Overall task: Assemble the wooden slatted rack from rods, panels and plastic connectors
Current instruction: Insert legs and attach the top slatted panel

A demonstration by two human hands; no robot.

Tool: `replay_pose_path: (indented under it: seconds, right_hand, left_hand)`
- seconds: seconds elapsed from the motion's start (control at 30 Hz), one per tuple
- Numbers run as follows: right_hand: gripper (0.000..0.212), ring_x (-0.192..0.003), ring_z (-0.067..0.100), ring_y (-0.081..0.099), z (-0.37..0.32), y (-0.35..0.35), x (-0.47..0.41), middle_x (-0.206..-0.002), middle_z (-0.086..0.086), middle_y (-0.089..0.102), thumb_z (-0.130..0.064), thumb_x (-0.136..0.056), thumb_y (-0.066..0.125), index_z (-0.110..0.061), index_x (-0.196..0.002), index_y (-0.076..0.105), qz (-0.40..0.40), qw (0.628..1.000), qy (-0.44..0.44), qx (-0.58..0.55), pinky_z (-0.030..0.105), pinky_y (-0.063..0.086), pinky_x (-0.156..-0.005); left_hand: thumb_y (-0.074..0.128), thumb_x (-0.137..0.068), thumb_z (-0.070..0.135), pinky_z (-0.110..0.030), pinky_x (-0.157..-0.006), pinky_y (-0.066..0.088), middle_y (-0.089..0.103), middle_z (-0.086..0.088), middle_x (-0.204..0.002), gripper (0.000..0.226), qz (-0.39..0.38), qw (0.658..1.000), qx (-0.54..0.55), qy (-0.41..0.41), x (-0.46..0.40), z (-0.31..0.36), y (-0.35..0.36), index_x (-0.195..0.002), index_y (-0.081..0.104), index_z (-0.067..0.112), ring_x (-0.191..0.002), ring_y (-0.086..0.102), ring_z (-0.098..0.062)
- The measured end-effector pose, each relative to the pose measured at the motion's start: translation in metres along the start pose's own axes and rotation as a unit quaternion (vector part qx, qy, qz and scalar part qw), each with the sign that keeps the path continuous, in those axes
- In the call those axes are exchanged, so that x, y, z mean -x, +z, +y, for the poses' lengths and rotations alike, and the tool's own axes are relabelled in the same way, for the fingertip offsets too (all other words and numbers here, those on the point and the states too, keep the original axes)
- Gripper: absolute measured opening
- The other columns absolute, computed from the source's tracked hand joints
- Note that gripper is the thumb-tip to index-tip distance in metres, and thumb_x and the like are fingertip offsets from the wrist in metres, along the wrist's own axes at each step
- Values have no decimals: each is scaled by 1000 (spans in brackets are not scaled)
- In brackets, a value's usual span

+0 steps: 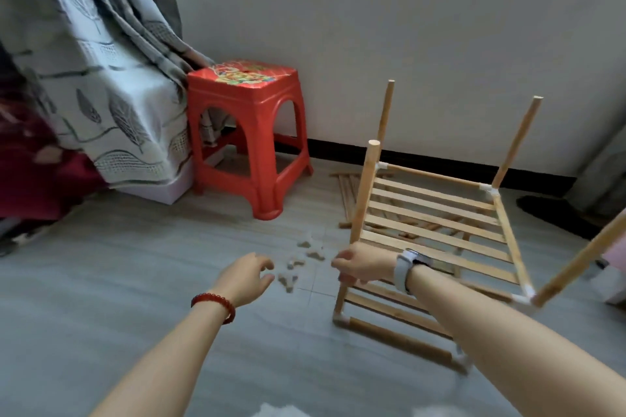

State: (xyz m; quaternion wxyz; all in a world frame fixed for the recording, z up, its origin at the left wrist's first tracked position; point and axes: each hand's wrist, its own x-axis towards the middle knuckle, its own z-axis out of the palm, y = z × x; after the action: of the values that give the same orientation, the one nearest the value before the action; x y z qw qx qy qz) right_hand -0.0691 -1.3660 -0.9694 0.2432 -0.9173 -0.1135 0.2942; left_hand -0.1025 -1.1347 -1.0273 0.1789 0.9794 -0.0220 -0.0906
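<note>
- Step in hand: we judge two slatted tiers are joined, and connectors are being fetched to cap the four free rod tops.
- Our right hand (364, 266) is closed around the near-left rod (364, 189), steadying the rack (437, 230), which stands on the floor (135, 264) at 3 o'clock.
- Our left hand (249, 276) hovers with fingers loosely spread, holding nothing, near the connectors (298, 264) at 12 o'clock of it.
- Next move calls for a pinch on one connector.
- Materials: smooth round wooden rods, flat slats, small pale plastic connectors.
</note>
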Motion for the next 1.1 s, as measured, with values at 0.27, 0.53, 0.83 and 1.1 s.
replay_pose_path:
  seconds: [0.27,0.53,0.83,1.1]
  right_hand:
    - [39,-117,34,48,-13,91,-162,-131,17,49,-20,-98,34,-4,-133,43,-18,977,-27,209,42,43,-96]
    - [41,-127,33,29,38,119,-315,-142,12,28,-15,-93,39,-14,-134,34,126,976,147,100,46,38,-94]
    - [68,-126,34,28,98,108,-407,-146,5,19,-21,-89,49,-46,-141,15,77,977,137,142,45,38,-89]
    - [47,-93,28,40,114,139,-378,-122,3,39,-6,-88,32,-35,-125,29,130,977,153,72,38,34,-68]
  left_hand:
    - [45,-96,30,-30,-96,41,49,-2,-131,36,-32,994,78,-75,-55,-74,69,-130,49,19,-118,49,-17]
    - [47,-94,31,-35,-99,40,21,-1,-149,61,-61,992,71,-88,-138,-109,169,-146,17,19,-131,27,-25]
    - [60,-84,30,-42,-102,30,-17,4,-156,84,-52,996,-44,65,-229,-98,217,-146,4,38,-139,7,-29]
    - [48,-92,26,-32,-67,37,31,2,-138,50,-49,998,-39,0,-266,-93,224,-138,27,27,-113,39,-29]
